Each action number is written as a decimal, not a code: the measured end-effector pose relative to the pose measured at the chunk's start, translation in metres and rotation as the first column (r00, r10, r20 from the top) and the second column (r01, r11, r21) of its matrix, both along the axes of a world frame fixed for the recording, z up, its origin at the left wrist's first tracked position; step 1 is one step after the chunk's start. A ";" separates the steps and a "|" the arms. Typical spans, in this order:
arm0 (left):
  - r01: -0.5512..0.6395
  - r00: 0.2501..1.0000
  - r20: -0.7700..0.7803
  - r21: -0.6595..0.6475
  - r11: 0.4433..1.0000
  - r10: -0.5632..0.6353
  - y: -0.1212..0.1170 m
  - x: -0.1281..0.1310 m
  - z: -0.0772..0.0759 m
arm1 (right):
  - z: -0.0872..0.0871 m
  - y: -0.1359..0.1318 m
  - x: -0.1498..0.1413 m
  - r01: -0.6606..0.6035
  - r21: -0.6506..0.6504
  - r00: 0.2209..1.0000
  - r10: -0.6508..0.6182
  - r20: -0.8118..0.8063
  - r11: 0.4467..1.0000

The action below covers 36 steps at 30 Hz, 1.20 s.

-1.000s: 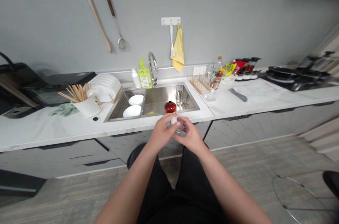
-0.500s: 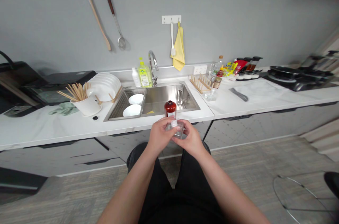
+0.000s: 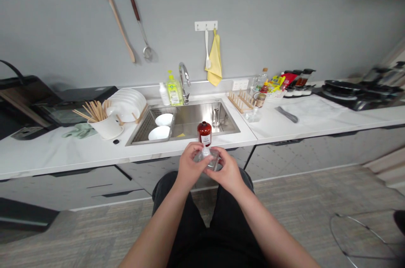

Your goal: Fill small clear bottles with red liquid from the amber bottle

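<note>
In front of the counter edge, both hands are closed around a small clear bottle (image 3: 214, 161) with a whitish top (image 3: 206, 150). My left hand (image 3: 190, 162) has its thumb and fingers at the whitish top. My right hand (image 3: 228, 169) grips the clear body from the right side. Whether the top is screwed on or loose, I cannot tell. Just beyond my fingertips, a reddish-brown bottle (image 3: 204, 132) with a pale label stands upright on the front rim of the sink, its neck uncapped.
The steel sink (image 3: 193, 118) holds a rack with two white bowls (image 3: 160, 133). Soap bottles (image 3: 173, 90) stand by the faucet (image 3: 183, 76). Left are white plates (image 3: 122, 109) and a chopstick holder (image 3: 107, 128); right, a wooden rack (image 3: 240, 101), seasonings and a stove (image 3: 344, 93).
The view has shifted slightly. The clear bottle sits a little lower in my hands' grip, and more of the brown bottle's label shows. The whitish top appears more upright and taller.
</note>
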<state>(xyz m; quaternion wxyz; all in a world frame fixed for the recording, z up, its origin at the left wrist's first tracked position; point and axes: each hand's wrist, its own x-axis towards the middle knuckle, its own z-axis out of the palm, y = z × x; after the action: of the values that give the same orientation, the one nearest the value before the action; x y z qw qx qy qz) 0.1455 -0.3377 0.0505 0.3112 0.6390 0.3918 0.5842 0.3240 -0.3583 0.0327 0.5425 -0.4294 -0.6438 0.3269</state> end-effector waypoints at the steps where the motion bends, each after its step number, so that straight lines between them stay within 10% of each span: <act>1: -0.024 1.000 0.006 -0.020 0.999 0.024 -0.001 0.001 0.000 | 0.001 -0.001 -0.001 0.000 0.002 1.000 0.000 0.005 1.000; 7: 0.137 0.989 -0.049 -0.008 0.991 -0.137 -0.009 0.000 0.009 | 0.006 -0.004 -0.001 -0.017 -0.017 1.000 0.017 -0.004 1.000; 13: -0.089 0.978 -0.193 -0.015 0.996 0.085 -0.008 0.000 0.017 | 0.007 -0.007 0.001 0.000 -0.024 0.999 0.001 0.039 1.000; 20: -0.059 0.959 -0.272 0.070 0.996 0.076 -0.025 -0.018 0.028 | -0.003 -0.002 0.006 -0.011 -0.036 0.998 0.012 0.054 0.999; 28: 0.287 0.708 -0.697 0.143 0.947 -0.109 -0.012 -0.038 0.085 | -0.003 -0.003 0.007 -0.066 -0.020 0.996 0.067 0.054 0.998; 36: 0.284 0.567 -0.819 0.093 0.954 -0.089 -0.007 -0.031 0.107 | 0.000 -0.006 0.007 -0.039 -0.030 0.993 0.042 0.111 0.999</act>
<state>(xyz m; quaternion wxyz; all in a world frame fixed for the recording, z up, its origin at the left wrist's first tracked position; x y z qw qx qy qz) 0.1145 -0.3446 0.1572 0.0889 0.9013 0.3544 0.2330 0.3312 -0.3645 0.0330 0.4929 -0.4412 -0.6772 0.3221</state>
